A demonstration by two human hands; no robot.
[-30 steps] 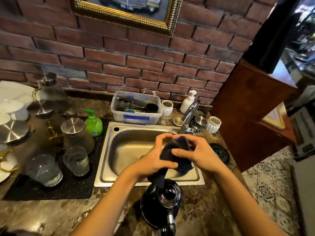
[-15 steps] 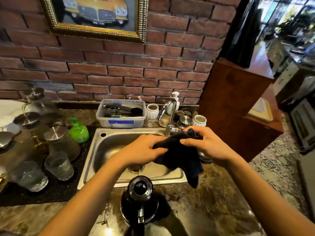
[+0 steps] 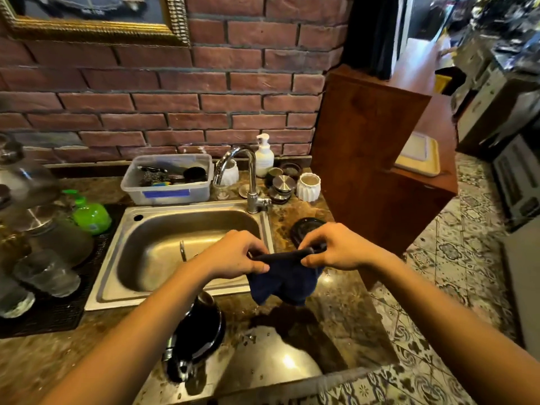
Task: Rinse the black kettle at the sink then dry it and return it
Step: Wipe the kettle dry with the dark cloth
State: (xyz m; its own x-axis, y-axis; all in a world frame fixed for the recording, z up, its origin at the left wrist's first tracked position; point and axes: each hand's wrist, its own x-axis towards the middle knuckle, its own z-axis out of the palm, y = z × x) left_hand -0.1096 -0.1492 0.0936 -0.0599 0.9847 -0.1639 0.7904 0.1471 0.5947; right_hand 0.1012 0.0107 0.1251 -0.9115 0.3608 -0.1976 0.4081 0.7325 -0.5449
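Black kettle (image 3: 201, 331) looks glossy, upright, top prob. open.

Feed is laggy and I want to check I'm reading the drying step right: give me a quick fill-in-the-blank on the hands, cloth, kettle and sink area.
1. The left hand and right hand each pinch the dark blue cloth; ____ hand touches the black kettle.
2. The kettle stands on the ____, by the front rim of the sink.
3. The green bottle stands to the ____ of the sink.

Missing words: neither; counter; left.
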